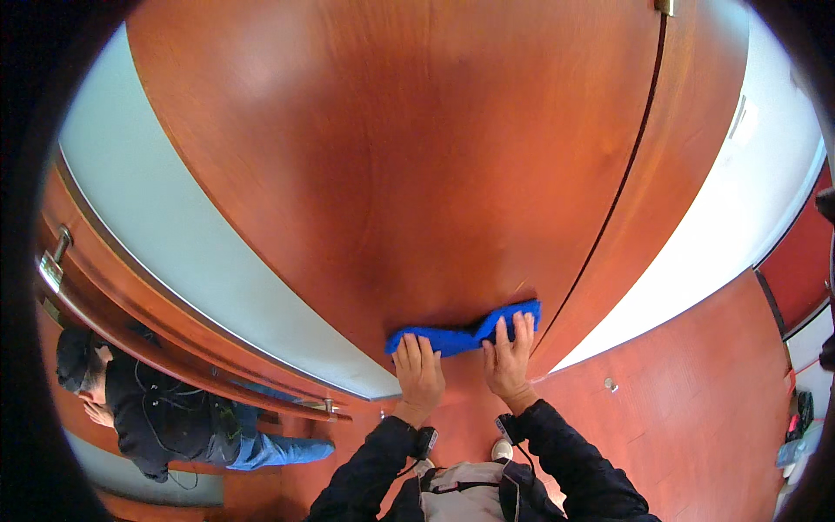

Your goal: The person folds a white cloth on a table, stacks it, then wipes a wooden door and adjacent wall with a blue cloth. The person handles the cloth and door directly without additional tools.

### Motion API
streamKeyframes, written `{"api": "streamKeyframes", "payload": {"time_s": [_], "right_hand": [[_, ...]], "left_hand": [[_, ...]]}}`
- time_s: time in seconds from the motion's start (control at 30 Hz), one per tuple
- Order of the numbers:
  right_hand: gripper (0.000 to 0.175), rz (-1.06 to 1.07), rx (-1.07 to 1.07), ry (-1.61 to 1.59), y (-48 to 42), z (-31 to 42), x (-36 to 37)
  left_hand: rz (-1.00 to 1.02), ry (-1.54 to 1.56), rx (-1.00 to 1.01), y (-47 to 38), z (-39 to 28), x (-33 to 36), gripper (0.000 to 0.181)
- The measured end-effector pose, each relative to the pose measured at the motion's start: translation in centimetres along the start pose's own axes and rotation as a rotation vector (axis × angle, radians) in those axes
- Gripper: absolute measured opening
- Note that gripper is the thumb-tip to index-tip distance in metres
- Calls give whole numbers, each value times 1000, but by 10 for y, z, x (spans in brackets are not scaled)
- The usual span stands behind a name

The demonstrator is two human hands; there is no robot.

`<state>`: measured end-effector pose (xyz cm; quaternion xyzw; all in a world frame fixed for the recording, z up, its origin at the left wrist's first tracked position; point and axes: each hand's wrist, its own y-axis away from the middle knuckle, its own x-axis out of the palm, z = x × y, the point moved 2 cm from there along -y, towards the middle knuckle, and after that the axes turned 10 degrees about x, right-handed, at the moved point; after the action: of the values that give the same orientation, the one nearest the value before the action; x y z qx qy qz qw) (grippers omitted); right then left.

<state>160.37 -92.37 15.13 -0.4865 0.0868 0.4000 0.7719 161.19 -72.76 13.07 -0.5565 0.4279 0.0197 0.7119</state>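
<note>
A blue cloth point(460, 340) lies stretched sideways across the lower part of a reddish-brown wooden door panel point(417, 176). My left hand point(416, 378) presses the cloth's left end, with the fingertips on top of it. At the other end, my right hand point(511, 362) holds the cloth against the wood, near a dark vertical seam point(610, 212). Between the hands the cloth is creased. My palms and thumbs are partly hidden.
A long metal door handle point(163, 372) runs along a wooden door at the left. Beyond it a person in dark clothes and blue jeans point(176, 408) stands. Reddish wooden floor point(672, 404) extends to the right. Several items, including a plastic bottle point(792, 451), sit at the far right edge.
</note>
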Motion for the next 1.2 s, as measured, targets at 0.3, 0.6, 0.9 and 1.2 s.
{"api": "streamKeyframes", "payload": {"time_s": [0.3,0.6,0.9,1.2], "right_hand": [[56,-334,-241,-58,-228,78,-87],[58,-445,-424,-44,-261,118,-159],[49,-139,-218,-74,-115,0,-53],[54,5,-38,81,-36,-110,-7]], "left_hand": [[-178,55,40,-257,21,-86,57],[-551,-220,191,-329,-23,-139,58],[-279,-24,0,-165,-44,12,79],[260,50,4,-61,-46,102,49]]}}
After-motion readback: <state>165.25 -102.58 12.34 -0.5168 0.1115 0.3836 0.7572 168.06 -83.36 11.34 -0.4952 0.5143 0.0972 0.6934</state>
